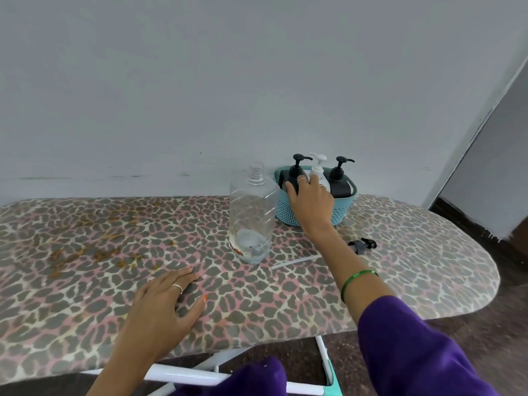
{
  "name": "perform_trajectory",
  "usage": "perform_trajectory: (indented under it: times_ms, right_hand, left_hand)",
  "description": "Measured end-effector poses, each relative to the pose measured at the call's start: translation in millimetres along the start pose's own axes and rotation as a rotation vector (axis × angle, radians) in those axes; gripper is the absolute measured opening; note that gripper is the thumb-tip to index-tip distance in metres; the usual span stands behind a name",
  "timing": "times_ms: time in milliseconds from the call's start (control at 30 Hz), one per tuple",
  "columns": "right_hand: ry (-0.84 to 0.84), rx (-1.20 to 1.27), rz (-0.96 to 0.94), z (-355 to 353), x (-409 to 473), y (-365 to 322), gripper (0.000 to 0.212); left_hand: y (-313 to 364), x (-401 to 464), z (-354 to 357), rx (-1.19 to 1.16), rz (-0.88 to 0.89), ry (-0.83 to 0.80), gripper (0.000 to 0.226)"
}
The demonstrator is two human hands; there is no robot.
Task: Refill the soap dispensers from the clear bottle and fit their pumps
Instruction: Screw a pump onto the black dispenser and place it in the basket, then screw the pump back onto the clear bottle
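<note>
Progress late | clear bottle (253, 215) near-empty beside basket (314, 215) | right hand (310, 202) gripping black dispenser (294, 178) | loose pump (363, 245) unfitted | left hand (164, 304) flat, empty

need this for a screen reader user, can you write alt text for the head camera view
A person's right hand reaches into a teal basket holding three pump dispensers, touching the left black dispenser, on a leopard-print ironing board. A nearly empty, uncapped clear bottle stands beside the basket; a loose black pump lies nearby. The left hand rests flat on the board.
</note>
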State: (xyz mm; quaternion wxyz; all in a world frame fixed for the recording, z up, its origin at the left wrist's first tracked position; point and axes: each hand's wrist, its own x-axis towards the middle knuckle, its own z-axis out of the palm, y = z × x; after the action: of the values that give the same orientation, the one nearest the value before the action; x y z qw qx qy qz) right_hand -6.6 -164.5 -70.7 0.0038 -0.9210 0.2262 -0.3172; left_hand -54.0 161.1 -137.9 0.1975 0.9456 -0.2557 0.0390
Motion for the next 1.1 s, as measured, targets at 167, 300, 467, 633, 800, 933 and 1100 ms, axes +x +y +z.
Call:
perform_trajectory:
  times_ms: [167, 300, 467, 633, 800, 933, 1100]
  right_hand:
    - [-0.098, 0.015, 0.023, -2.1, -9.4, 5.0, 0.051]
    - [-0.161, 0.113, -0.046, -14.6, -18.4, 17.3, 0.05]
    - [0.044, 0.347, 0.183, -51.6, -47.4, 49.0, 0.031]
    - [-0.123, 0.364, 0.577, -62.0, -67.0, 96.8, 0.041]
    - [-0.317, 0.46, 0.691, -46.2, -71.3, 101.3, 0.051]
    - [-0.301, 0.475, 0.753, -35.5, -78.1, 95.8, 0.04]
    - [-0.276, 0.638, 0.822, -33.1, -84.2, 109.4, 0.037]
  left_hand:
    - [0.1, -0.2, 0.1, 0.009, 0.008, 0.007, 0.079]
    - [-0.1, -1.9, 0.8, 0.018, 0.013, -0.003, 0.082]
    - [-0.7, 0.9, 2.6, 0.043, 0.005, -0.029, 0.061]
    - [-3.5, 1.6, 5.3, 0.041, 0.028, 0.002, 0.066]
    - [-9.3, 5.0, 9.2, 0.071, 0.038, -0.009, 0.076]
    - [-8.9, 2.9, 7.9, 0.067, 0.026, -0.015, 0.08]
    - [-3.0, 1.8, 3.1, 0.014, 0.024, -0.012, 0.065]
